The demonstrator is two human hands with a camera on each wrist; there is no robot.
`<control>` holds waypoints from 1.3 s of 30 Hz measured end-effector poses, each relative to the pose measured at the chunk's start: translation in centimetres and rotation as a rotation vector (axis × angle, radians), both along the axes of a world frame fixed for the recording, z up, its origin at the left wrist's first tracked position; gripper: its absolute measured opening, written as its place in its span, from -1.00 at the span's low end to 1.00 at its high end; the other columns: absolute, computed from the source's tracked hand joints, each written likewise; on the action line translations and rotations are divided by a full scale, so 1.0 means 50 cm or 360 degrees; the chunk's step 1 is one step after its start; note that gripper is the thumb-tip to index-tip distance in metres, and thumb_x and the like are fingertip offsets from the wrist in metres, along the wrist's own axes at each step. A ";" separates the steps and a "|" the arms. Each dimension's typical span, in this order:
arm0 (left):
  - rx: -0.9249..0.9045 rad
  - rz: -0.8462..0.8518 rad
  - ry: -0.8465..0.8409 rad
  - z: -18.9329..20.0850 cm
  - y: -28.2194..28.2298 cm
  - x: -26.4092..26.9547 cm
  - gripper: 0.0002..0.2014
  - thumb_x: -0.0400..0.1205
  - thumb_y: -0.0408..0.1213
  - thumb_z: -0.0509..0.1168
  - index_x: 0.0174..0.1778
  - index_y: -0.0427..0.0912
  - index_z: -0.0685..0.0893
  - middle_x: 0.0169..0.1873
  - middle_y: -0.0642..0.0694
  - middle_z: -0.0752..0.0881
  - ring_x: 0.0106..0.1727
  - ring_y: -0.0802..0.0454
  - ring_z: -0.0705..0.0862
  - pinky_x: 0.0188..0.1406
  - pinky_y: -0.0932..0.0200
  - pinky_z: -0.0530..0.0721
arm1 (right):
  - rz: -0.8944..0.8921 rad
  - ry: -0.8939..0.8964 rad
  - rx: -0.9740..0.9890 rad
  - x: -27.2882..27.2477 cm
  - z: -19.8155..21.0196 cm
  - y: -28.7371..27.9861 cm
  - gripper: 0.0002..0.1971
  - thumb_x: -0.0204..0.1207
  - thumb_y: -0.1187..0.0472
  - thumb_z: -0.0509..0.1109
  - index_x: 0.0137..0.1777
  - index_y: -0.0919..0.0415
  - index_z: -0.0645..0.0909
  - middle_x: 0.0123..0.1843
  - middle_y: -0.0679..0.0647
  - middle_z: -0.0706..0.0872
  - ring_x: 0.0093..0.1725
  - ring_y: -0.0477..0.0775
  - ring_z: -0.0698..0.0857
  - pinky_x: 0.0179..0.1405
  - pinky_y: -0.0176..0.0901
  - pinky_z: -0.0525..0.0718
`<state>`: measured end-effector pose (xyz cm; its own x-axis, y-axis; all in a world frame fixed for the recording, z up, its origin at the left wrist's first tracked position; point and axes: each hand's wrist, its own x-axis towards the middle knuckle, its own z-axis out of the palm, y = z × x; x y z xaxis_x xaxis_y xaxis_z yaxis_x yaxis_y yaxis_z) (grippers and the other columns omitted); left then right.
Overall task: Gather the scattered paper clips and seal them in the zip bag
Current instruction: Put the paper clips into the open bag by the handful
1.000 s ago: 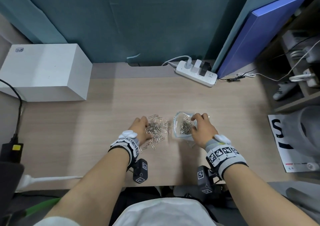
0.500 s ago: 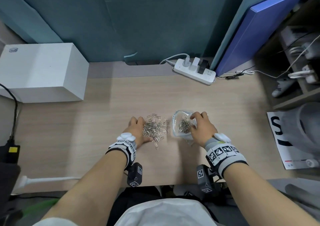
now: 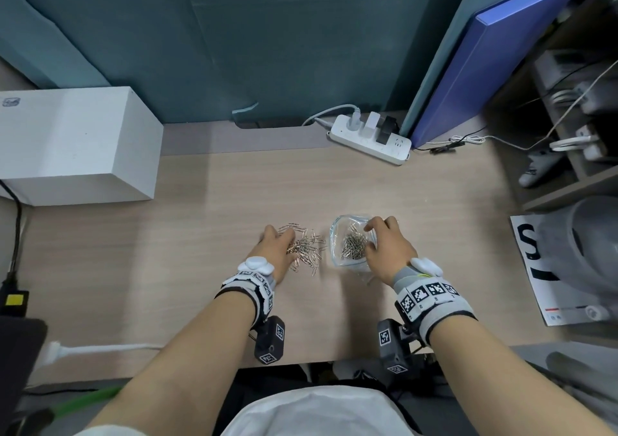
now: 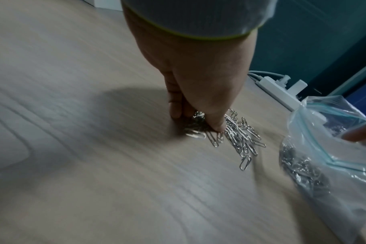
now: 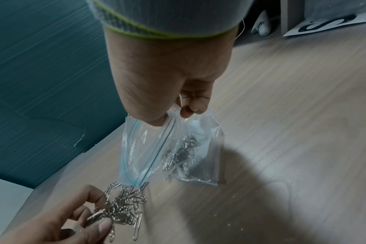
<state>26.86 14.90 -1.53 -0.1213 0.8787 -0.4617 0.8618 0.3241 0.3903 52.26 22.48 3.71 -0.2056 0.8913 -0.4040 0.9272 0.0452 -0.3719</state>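
Note:
A heap of silver paper clips [image 3: 306, 250] [image 4: 238, 137] [image 5: 123, 209] lies on the wooden desk [image 3: 234, 201]. My left hand [image 3: 277, 251] [image 4: 196, 105] [image 5: 73, 222] is down on the heap's left side, fingers and thumb curled and pinching a bunch of clips. To the right stands a clear zip bag [image 3: 351, 245] [image 4: 324, 156] [image 5: 167, 148] with a blue seal strip, its mouth open and several clips inside. My right hand [image 3: 388, 248] [image 5: 169, 92] pinches the bag's upper rim and holds it up.
A white box [image 3: 77, 148] stands at the back left. A white power strip [image 3: 371, 141] with plugs lies at the back, a blue board [image 3: 495, 54] leaning beside it. A printed sheet [image 3: 535, 261] lies at the right edge. Cables run along the left.
The left hand has slid a little forward over the clip heap and closed its fingers on clips. The right hand has kept holding the bag in the same place.

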 end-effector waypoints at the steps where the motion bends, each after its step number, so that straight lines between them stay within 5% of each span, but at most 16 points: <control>1: -0.0014 -0.0004 -0.0005 -0.001 0.004 -0.002 -0.81 0.73 -0.07 0.30 0.15 0.04 0.43 0.13 -0.11 0.41 -0.12 -0.19 0.59 -0.11 -0.02 0.69 | -0.0001 0.0001 -0.0004 0.000 0.000 0.000 -0.71 0.64 0.19 0.28 0.33 -0.05 0.48 0.32 0.03 0.45 -0.19 0.26 0.67 -0.22 -0.03 0.54; 9: 0.0079 0.0095 -0.0170 0.006 0.025 -0.007 -0.87 0.70 -0.16 0.33 -0.09 0.03 0.50 -0.12 -0.01 0.55 -0.13 -0.11 0.59 -0.22 0.09 0.49 | -0.0011 0.0015 0.0000 -0.008 0.006 0.002 -0.71 0.64 0.20 0.30 0.32 -0.04 0.48 0.30 0.01 0.46 -0.19 0.22 0.64 -0.22 -0.05 0.50; 13: 0.0271 0.0147 -0.0355 0.048 0.064 0.038 -0.90 0.68 -0.18 0.40 -0.05 -0.05 0.60 -0.12 -0.05 0.64 -0.13 -0.05 0.57 -0.20 0.12 0.36 | -0.0024 0.0029 0.0006 -0.011 0.005 0.000 -0.72 0.64 0.20 0.31 0.31 -0.05 0.48 0.30 0.02 0.46 -0.20 0.25 0.63 -0.21 -0.04 0.52; 17: 0.0417 0.0071 -0.0565 0.097 0.099 0.107 -0.90 0.65 -0.20 0.43 -0.05 -0.07 0.63 -0.11 -0.09 0.69 -0.12 -0.10 0.63 -0.13 0.05 0.57 | -0.0024 0.0037 -0.0006 -0.012 0.006 -0.001 -0.70 0.63 0.20 0.32 0.32 -0.05 0.48 0.30 0.03 0.46 -0.17 0.27 0.62 -0.19 -0.03 0.51; 21: 0.0321 0.0067 -0.0721 0.116 0.113 0.159 -0.93 0.69 -0.19 0.39 -0.07 -0.01 0.63 -0.20 -0.05 0.72 -0.36 -0.07 0.76 -0.27 -0.05 0.79 | -0.0029 0.0041 -0.0009 -0.009 0.009 -0.002 -0.70 0.63 0.18 0.32 0.33 -0.04 0.47 0.31 0.04 0.45 -0.17 0.25 0.60 -0.18 -0.03 0.53; 26: 0.0243 0.0185 -0.0916 0.128 0.105 0.153 -0.84 0.74 -0.27 0.30 0.06 0.09 0.75 -0.29 -0.05 0.83 -0.39 0.08 0.81 -0.27 0.14 0.83 | -0.0041 0.0047 -0.0010 -0.001 0.012 0.000 -0.69 0.63 0.19 0.31 0.34 -0.05 0.47 0.31 0.04 0.43 -0.19 0.23 0.60 -0.18 -0.04 0.53; 30: 0.0431 0.0238 -0.0552 0.092 0.103 0.098 -0.88 0.60 -0.16 0.41 0.00 0.16 0.69 -0.09 0.12 0.74 -0.15 0.04 0.77 -0.08 0.05 0.76 | -0.0079 0.0022 0.0002 0.008 0.011 0.002 -0.71 0.63 0.21 0.30 0.31 -0.06 0.47 0.30 0.03 0.44 -0.23 0.26 0.60 -0.20 -0.05 0.50; 33: 0.0136 0.0172 -0.0102 0.067 0.077 0.063 -0.44 0.37 0.20 0.49 0.26 0.30 0.48 0.17 0.02 0.46 0.04 -0.09 0.65 0.00 0.00 0.75 | -0.0105 -0.0009 0.0005 0.013 0.009 0.005 -0.72 0.62 0.20 0.28 0.29 -0.08 0.46 0.29 0.01 0.44 -0.25 0.27 0.63 -0.21 -0.04 0.52; 36: -0.0142 0.0087 0.0102 0.041 0.050 0.047 -0.01 0.09 0.37 0.54 0.44 0.38 0.27 0.21 -0.03 0.26 0.27 -0.18 0.53 0.10 -0.15 0.78 | -0.0105 -0.0015 0.0011 0.020 0.008 0.005 -0.72 0.63 0.19 0.27 0.30 -0.08 0.46 0.29 0.00 0.43 -0.26 0.26 0.64 -0.23 -0.05 0.52; 39: -0.0090 0.0041 0.0081 0.021 0.037 0.053 0.00 0.10 0.31 0.60 0.45 0.32 0.30 0.22 -0.04 0.24 0.35 -0.18 0.48 0.15 -0.14 0.77 | -0.0105 -0.0023 0.0015 0.026 0.006 0.006 -0.72 0.64 0.20 0.27 0.31 -0.06 0.47 0.29 0.02 0.44 -0.27 0.25 0.64 -0.26 -0.04 0.51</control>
